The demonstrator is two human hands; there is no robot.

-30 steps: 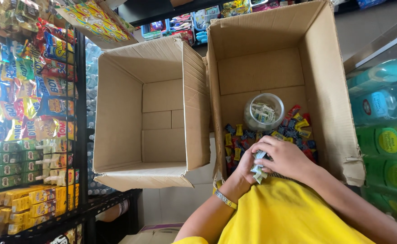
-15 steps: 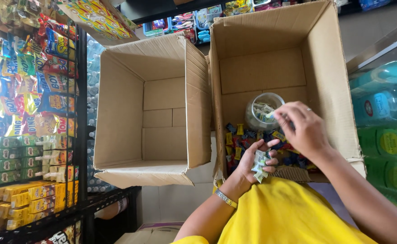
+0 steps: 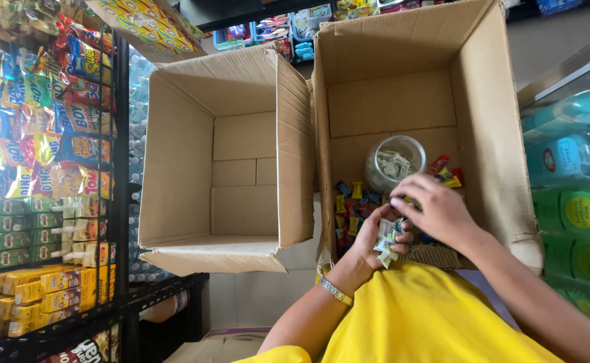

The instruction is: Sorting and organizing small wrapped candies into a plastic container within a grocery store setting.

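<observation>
Small sachets, pale with green print, sit bunched in our left hand, whose fingers are curled and pressed around them just above the near edge of the right-hand carton. Our right hand hovers directly beside it, fingers bent and fingertips drawn together at the bunch; whether it pinches a sachet of its own we cannot tell. Within the same carton stands a clear glass jar, open-mouthed and holding a few similar packets, so we judge that some have already gone in while the handful remains outside it. Around the jar's base lies a loose layer of mixed wrapped sweets in yellow, blue and red, unsorted as far as we can see. The left-hand carton stands open and shows only bare cardboard. A wire rack of snack packets borders the scene on the left, and green bottles on the right. A beaded bracelet circles our left wrist.
</observation>
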